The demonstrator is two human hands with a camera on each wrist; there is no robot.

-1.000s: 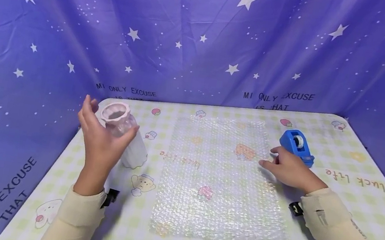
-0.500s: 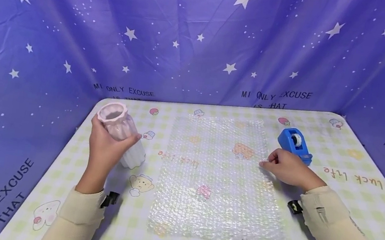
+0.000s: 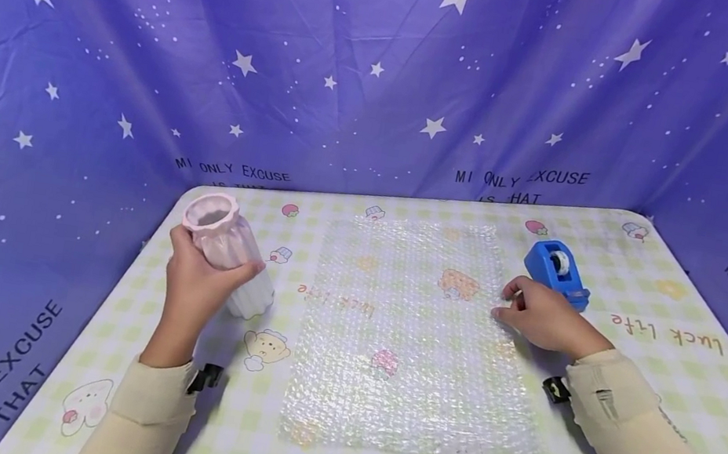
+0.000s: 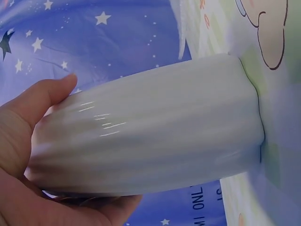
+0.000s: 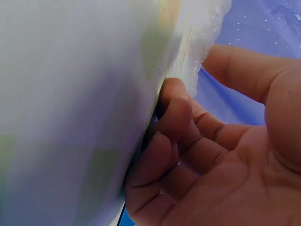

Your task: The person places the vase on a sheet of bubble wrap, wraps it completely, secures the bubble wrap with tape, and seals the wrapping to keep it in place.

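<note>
My left hand (image 3: 193, 287) grips a pale pink-and-white fluted vase (image 3: 252, 285) near its neck, thumb on one side and fingers round the other. In the left wrist view the base of the vase (image 4: 155, 127) meets the tablecloth. A sheet of clear bubble wrap (image 3: 370, 411) lies flat right of the vase. My right hand (image 3: 545, 319) is at the sheet's right edge, fingers loosely bent. In the right wrist view the fingers (image 5: 176, 120) lie low by the table, with the thumb apart from them beside the bubble wrap (image 5: 209, 23).
A blue tape dispenser (image 3: 547, 265) with a roll in it stands just beyond my right hand. The table (image 3: 646, 430) has a green checked cloth with cartoon prints. A purple star-printed curtain (image 3: 337, 32) hangs behind and at both sides.
My left hand has closed round the vase, after being spread beside it. The right hand's fingertips came together at the sheet's edge, then parted. The bubble wrap and dispenser stay put.
</note>
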